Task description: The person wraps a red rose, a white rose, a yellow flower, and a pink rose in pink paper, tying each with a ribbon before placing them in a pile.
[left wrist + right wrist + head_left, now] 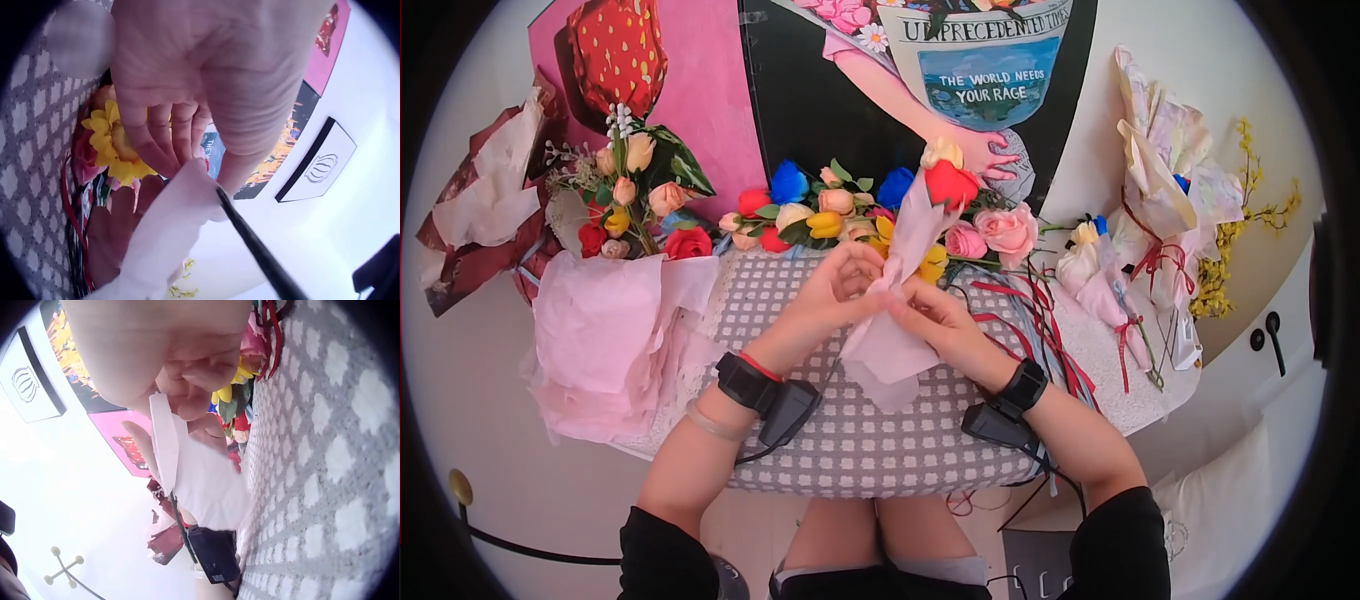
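Note:
Pale pink wrapping paper (890, 350) is wrapped round a small bouquet, narrow in the middle and flared at the bottom. A red rose (951, 186) and a peach rose (941, 153) show at its top. My left hand (848, 285) pinches the paper at the narrow middle, from the left. From the right, my right hand (940, 318) pinches it slightly lower, thumb across the front. In the left wrist view a dark stem (256, 240) sticks out past the paper. The right wrist view shows the paper (209, 481) spreading below the right fingers, which partly hide the folds.
A stack of pink paper sheets (600, 350) lies at the left. Loose flowers, including a pink rose (1007, 232), line the back of the checked cloth (800, 440). Red ribbons (1055, 340) trail on the right, beside a wrapped white bouquet (1090, 275).

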{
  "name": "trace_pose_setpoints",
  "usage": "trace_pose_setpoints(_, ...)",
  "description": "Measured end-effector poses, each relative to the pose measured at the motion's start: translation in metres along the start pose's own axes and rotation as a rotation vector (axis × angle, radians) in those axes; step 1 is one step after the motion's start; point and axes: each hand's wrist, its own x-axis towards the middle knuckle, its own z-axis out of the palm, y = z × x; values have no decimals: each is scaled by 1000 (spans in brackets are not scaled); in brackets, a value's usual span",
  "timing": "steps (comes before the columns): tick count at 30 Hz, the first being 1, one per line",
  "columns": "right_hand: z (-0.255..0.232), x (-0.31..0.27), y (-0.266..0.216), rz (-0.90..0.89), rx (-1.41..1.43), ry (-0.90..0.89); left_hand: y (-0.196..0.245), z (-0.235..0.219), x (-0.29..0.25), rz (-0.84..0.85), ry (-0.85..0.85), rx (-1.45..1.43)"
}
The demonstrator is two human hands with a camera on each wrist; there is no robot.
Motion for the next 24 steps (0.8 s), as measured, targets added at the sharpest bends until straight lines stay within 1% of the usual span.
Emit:
trace_pose_setpoints(1,1,-1,0,1,-1,0,-1,0,-1,0,0,-1)
trace_pose_setpoints(3,2,-2,1,-31,-80,3,2,3,-2,-70,-34,94)
trace_pose_setpoints(4,1,-1,2,-31,-82,2,3,3,-2,-68,-33,94)
trace_pose_setpoints(6,-1,1,7,7,-69,23,5,2,0,-96,17,3)
trace_pose_setpoints(7,-2,1,9,6,-69,23,7,1,0,-95,17,4)
trace_pose_setpoints(9,0,1,10,-11,-21,92,12,-1,0,-118,47,-72)
trace_pose_setpoints(10,1,1,6,-10,-21,90,13,-4,1,-118,48,-72)
trace_pose_setpoints(12,3,-1,-7,59,138,108,13,-10,1,-128,68,-271)
trace_pose_setpoints(13,2,-1,-7,63,137,104,11,-12,1,-126,73,-273)
trace_pose_setpoints(15,1,-1,-5,118,203,109,8,-15,2,-138,92,-155)
trace_pose_setpoints(16,1,-1,-5,120,202,109,5,-14,2,-138,93,-157)
trace_pose_setpoints(18,1,0,-7,77,89,118,0,-9,2,-30,31,24)
trace_pose_setpoints(19,4,-1,-10,78,88,118,-1,-5,1,-30,31,23)
trace_pose_setpoints(21,13,-2,-20,125,94,242,-2,2,-2,-43,-43,32)
trace_pose_setpoints(23,7,-2,-14,120,104,237,-3,3,-2,-41,-36,41)
trace_pose_setpoints(24,4,-2,-10,116,115,231,-1,2,-1,-84,-35,-48)
